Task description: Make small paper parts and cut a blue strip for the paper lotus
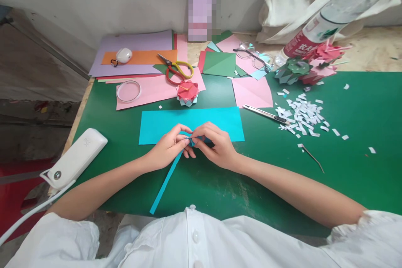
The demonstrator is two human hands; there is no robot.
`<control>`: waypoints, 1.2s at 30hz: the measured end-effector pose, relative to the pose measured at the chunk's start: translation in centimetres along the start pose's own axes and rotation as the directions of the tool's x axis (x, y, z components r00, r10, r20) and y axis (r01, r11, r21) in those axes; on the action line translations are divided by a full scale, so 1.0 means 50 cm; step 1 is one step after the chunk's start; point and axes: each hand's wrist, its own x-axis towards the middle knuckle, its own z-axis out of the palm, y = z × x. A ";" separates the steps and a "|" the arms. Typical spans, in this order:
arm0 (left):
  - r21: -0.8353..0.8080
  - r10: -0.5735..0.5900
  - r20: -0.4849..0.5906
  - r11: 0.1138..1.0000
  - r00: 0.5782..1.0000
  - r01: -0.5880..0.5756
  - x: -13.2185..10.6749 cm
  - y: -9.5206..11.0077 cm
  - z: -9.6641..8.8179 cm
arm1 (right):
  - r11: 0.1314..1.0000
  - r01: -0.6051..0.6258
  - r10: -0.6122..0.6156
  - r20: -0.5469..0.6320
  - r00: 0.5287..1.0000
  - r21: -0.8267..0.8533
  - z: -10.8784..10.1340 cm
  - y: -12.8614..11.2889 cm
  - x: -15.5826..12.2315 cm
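Observation:
A narrow blue paper strip (166, 185) is pinched at its upper end between my two hands, with a small bend or loop there partly hidden by the fingers. My left hand (171, 146) grips it from the left, thumb and fingers closed. From the right, my right hand (216, 144) pinches the same end, fingertips touching those of the left. The strip's long tail hangs down toward the table's front edge. Behind the hands lies a wide blue paper sheet (191, 121), its lower edge partly covered by them.
Beyond the sheet stand a red-and-blue paper flower (187, 93), scissors (179, 70) and pink paper (253, 92). A utility knife (266, 114) lies by white paper scraps (303, 113). At right are a bottle (326, 25) and more paper flowers (314, 67); at left, a white power bank (77, 157).

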 end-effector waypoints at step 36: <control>0.119 0.026 -0.117 0.993 0.993 -0.012 -0.011 0.006 0.002 | 0.952 0.155 -0.146 0.054 0.988 -0.264 -0.007 -0.004 -0.005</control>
